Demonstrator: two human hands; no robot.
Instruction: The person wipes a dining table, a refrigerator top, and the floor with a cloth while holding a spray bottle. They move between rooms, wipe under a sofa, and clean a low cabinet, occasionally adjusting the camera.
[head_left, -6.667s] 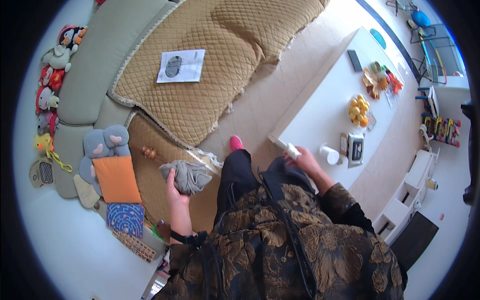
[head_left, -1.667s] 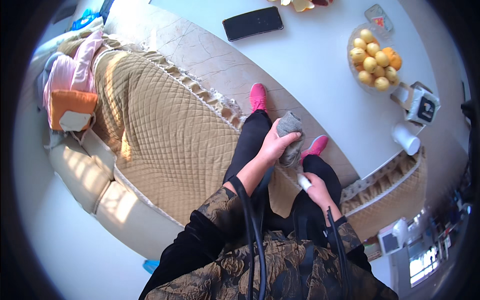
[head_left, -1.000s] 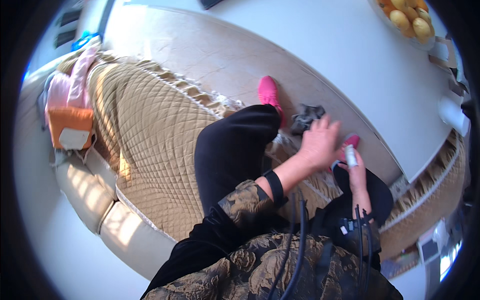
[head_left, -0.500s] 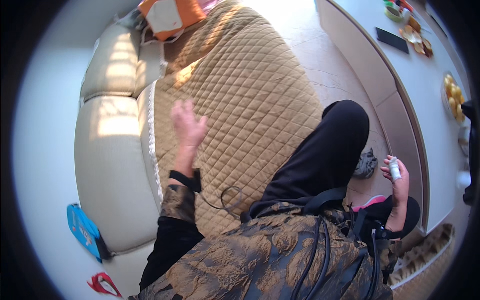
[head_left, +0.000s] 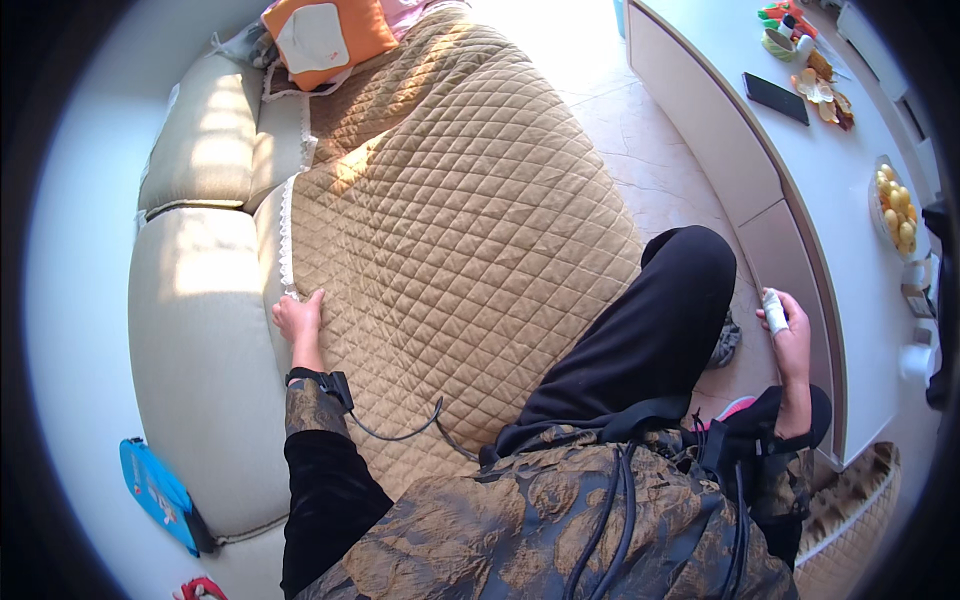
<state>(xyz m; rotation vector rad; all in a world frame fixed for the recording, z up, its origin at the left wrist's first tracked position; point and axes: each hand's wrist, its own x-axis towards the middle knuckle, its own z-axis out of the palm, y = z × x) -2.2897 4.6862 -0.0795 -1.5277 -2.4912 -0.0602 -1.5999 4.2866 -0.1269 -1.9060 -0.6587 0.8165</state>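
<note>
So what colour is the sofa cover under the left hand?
Tan, diamond-quilted sofa cover, clearest in the head view.

Grey cloth [head_left: 727,342] mostly behind the knee, blue object [head_left: 155,490] (kind unclear), table items too small

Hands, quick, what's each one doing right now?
Left hand: open, resting on the quilted sofa cover.
Right hand: closed around a small white tube.

The cover [head_left: 450,220] is matt quilted tan cloth with a lace edge; the sofa [head_left: 195,300] looks like smooth beige leather. The table [head_left: 830,170] is glossy white, the tube [head_left: 774,311] smooth white plastic.
</note>
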